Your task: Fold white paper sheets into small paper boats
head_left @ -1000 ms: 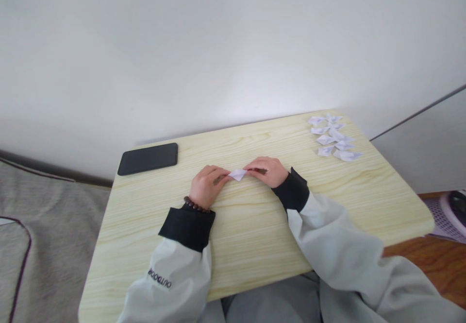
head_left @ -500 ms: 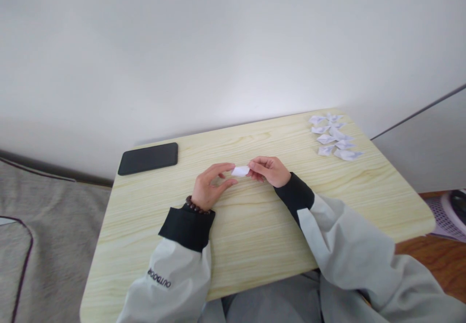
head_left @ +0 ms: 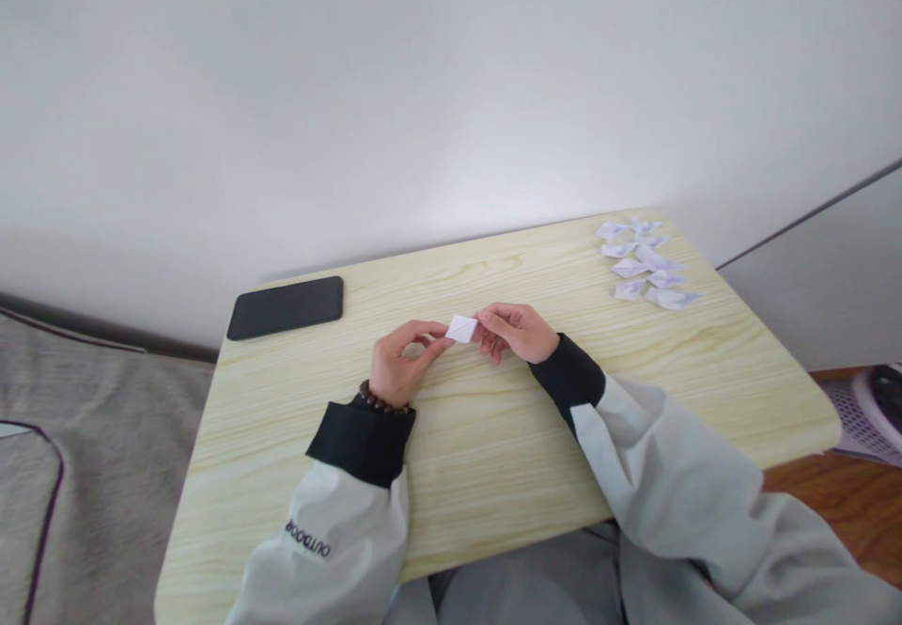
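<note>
A small folded piece of white paper (head_left: 460, 328), diamond-shaped with a crease line across its face, is held just above the table between my two hands. My left hand (head_left: 403, 358) pinches its left corner between thumb and fingers. At the right corner, my right hand (head_left: 518, 332) grips it with thumb and index finger, the other fingers curled below. Several folded white paper boats (head_left: 648, 266) lie grouped at the far right of the table.
The pale wood-grain table (head_left: 479, 484) stands against a white wall (head_left: 451, 99). A black smartphone (head_left: 286, 307) lies at its far left corner. A lilac perforated basket (head_left: 863, 418) is on the floor at right, and grey fabric (head_left: 119, 446) spreads at left.
The folded paper has turned so that its broad diamond face shows more. My left thumb and fingers have closed on its left corner; the right hand stays nearly in place.
</note>
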A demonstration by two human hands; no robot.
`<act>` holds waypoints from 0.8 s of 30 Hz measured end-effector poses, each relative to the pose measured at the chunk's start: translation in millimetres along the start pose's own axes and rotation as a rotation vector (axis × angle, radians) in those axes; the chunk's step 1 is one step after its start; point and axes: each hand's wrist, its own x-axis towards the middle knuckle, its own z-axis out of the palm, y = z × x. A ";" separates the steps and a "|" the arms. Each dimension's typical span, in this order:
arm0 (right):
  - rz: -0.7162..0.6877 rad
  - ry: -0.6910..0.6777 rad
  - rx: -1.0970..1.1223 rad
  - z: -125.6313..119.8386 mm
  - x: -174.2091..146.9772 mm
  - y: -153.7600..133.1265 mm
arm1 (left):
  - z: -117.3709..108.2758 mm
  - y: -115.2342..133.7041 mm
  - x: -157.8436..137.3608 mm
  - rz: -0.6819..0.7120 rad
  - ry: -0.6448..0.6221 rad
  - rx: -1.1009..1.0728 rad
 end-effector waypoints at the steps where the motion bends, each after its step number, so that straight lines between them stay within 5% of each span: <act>1: 0.008 0.005 0.000 0.3 -0.2 -0.6 | 0.0 -0.1 0.0 -0.004 -0.001 0.001; 17: -0.098 0.078 0.018 2.8 0.0 5.1 | 2.4 -6.5 -0.8 -0.004 0.002 -0.058; 24: -0.245 0.200 -0.259 0.5 0.9 12.6 | 3.9 -9.4 -1.9 0.118 0.039 0.137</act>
